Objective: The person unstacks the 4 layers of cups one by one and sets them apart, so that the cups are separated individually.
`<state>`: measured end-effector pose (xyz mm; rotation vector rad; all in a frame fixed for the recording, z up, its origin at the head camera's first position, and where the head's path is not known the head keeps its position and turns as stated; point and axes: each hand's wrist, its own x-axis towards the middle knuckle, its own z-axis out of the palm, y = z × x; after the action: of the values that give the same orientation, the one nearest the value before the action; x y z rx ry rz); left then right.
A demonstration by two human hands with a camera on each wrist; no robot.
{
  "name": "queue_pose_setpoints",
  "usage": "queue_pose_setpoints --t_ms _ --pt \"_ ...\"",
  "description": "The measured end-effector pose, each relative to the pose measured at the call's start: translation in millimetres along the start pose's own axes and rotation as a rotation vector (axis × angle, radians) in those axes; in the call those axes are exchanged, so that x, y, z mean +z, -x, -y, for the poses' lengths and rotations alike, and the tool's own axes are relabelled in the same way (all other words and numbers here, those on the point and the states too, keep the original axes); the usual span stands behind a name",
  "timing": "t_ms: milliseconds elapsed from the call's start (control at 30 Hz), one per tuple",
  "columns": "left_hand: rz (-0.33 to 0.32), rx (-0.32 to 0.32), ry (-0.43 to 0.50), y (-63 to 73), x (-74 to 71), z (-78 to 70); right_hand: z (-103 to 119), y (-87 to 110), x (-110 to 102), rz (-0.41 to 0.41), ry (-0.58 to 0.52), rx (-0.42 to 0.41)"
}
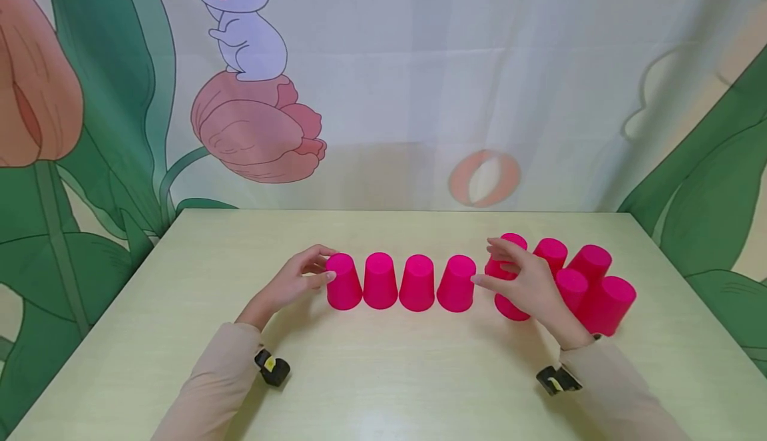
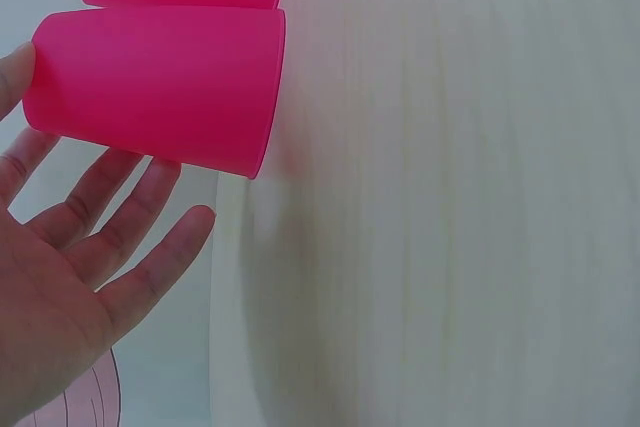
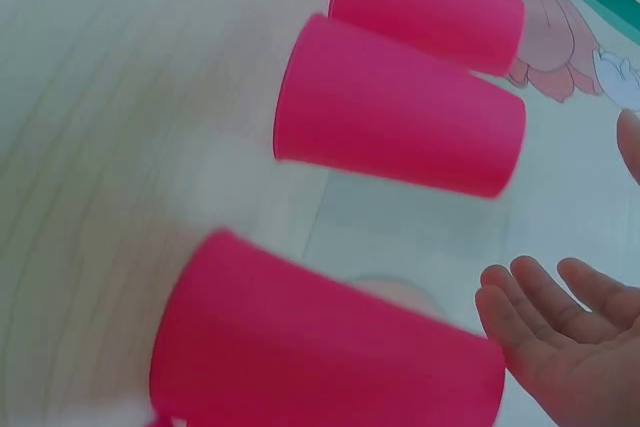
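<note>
Several pink cups stand upside down in a row across the table. At the row's left end my left hand (image 1: 299, 274) has its thumb and fairly straight fingers at the sides of the end cup (image 1: 344, 282). The left wrist view shows fingertips right at the wall of this cup (image 2: 155, 87) and the thumb by its narrow base. My right hand (image 1: 527, 284) is spread beside the row's right-end cup (image 1: 457, 284), thumb tip close to its side. In the right wrist view its relaxed fingers (image 3: 530, 312) hold nothing, and another cup (image 3: 320, 347) shows below that end cup (image 3: 400, 107).
More upside-down pink cups stand in a close group at the right, one of them (image 1: 611, 304) at its front right corner. My right hand partly hides the nearest ones. A printed curtain (image 1: 389, 94) hangs behind the far edge of the pale wooden table (image 1: 383, 374).
</note>
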<state>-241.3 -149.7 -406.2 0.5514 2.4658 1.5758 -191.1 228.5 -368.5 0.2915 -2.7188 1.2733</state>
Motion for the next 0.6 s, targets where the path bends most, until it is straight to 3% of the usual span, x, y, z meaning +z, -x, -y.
queue_pose_setpoints --t_ms 200,600 --pt "0.003 0.005 0.003 -0.4 0.0 1.1 -1 -8.7 17 0.046 0.009 -0.030" --pt "0.003 0.014 0.005 1.2 -0.3 1.1 1 -14.0 36 0.091 0.006 0.040"
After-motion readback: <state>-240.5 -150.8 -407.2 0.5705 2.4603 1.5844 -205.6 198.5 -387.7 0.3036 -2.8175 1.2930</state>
